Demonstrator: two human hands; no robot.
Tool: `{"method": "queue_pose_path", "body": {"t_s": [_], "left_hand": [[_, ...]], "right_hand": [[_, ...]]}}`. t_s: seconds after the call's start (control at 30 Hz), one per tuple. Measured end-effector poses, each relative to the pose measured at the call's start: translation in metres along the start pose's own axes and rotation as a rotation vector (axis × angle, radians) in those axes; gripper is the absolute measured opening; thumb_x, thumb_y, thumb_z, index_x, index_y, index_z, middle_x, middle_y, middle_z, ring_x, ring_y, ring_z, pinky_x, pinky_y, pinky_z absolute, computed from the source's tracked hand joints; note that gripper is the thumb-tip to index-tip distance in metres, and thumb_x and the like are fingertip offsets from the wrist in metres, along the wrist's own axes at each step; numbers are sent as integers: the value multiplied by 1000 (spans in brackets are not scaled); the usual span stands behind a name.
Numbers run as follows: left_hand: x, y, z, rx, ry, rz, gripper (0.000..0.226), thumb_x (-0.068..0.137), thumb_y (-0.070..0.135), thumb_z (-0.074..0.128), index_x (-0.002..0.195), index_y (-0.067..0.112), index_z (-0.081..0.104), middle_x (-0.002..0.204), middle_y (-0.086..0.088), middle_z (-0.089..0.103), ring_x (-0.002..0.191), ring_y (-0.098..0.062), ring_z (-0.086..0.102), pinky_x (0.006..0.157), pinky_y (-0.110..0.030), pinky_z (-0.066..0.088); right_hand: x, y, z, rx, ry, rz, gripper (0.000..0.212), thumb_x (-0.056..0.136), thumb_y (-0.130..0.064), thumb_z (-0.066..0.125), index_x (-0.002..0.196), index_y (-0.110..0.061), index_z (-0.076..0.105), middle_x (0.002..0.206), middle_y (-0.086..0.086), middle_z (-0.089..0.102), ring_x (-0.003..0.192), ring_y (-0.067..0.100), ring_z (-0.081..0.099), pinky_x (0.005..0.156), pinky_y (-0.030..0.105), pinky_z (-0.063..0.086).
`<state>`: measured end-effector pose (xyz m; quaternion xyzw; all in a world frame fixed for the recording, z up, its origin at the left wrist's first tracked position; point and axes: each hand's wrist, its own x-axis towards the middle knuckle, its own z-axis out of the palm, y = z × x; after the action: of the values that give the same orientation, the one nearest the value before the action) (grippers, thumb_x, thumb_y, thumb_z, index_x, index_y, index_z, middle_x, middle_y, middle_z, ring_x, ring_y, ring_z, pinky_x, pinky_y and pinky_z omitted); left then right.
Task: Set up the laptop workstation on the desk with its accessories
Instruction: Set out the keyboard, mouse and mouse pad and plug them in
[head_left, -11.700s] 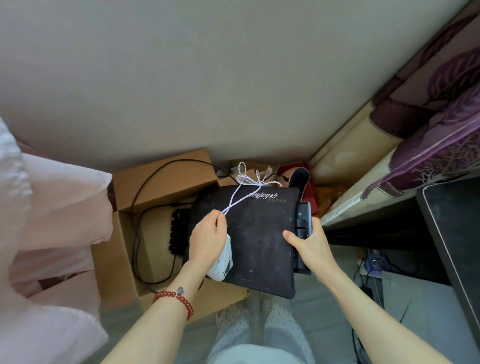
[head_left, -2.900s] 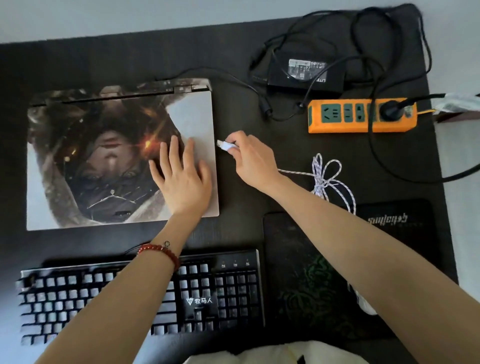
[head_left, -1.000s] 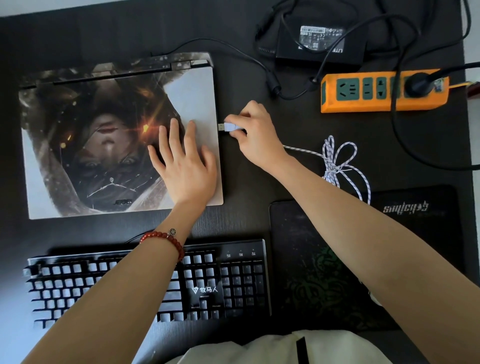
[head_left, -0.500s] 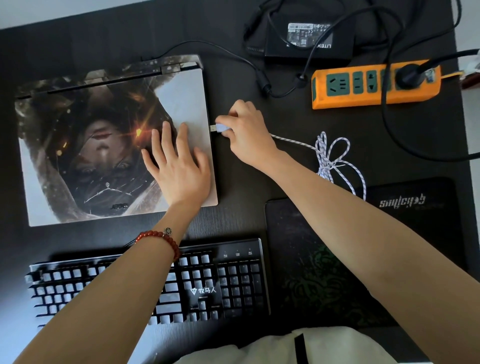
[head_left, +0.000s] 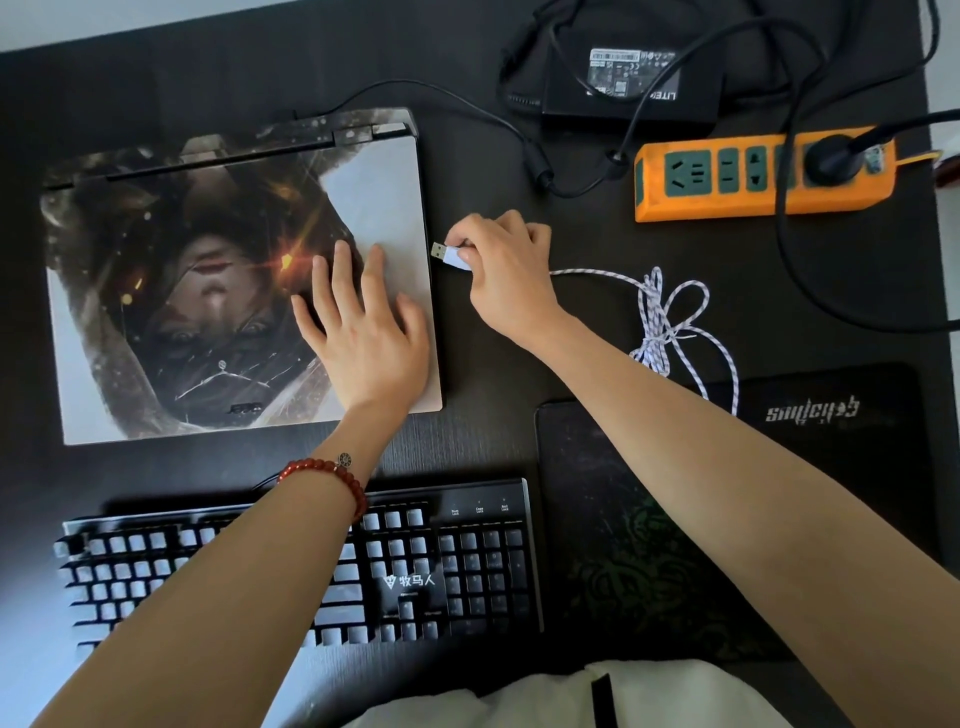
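A closed laptop (head_left: 182, 270) with a printed picture on its lid lies at the left of the dark desk (head_left: 156, 78). My left hand (head_left: 363, 327) lies flat on the lid near its right edge, fingers spread. My right hand (head_left: 506, 275) pinches a white USB plug (head_left: 449, 256), its metal tip just off the laptop's right side. The plug's white braided cable (head_left: 670, 322) trails right in a bundled loop. A black keyboard (head_left: 441, 561) sits in front, under my left forearm. A black mouse pad (head_left: 649, 545) lies at the right, partly under my right arm.
A black power brick (head_left: 631, 78) with looping black cords sits at the back. An orange power strip (head_left: 763, 174) with one black plug in it lies to the right of the laptop. A cord runs from the brick to the laptop's back corner.
My right hand has drawn the USB plug slightly back and tilted it, so its metal tip shows beside the laptop's edge. My left hand stays flat on the lid.
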<state>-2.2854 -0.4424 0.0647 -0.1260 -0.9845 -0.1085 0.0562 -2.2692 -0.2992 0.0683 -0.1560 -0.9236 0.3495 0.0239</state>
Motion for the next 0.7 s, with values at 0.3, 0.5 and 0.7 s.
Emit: {"method": "queue_pose_path", "body": {"t_s": [0.3,0.5,0.7], "left_hand": [[0,1,-2,-3,-4,1,48,84,25,38,131,17,47,144,-13,42,136,-33,31,110,-58,17],[0,2,-3,3,-17,-4,48,85,25,38,131,17,47,144,-13,41,136,-33,31,110,-57,17],[0,3,-4,11,-29,-9,48,85,25,39,132,16,47,144,-13,41,137,-33,31,110,-57,17]], "right_hand": [[-9,4,3,-221,-51,-132,26,90,-24,47,112,-14,56,106,5,62,106,27,47,89,37,25],[-4,4,0,-206,-26,-142,29,86,-10,52,113,-13,62,108,12,59,107,33,49,86,40,30],[6,3,-3,-184,-90,-151,30,87,-7,51,114,-11,63,106,16,56,106,35,46,84,37,26]]}}
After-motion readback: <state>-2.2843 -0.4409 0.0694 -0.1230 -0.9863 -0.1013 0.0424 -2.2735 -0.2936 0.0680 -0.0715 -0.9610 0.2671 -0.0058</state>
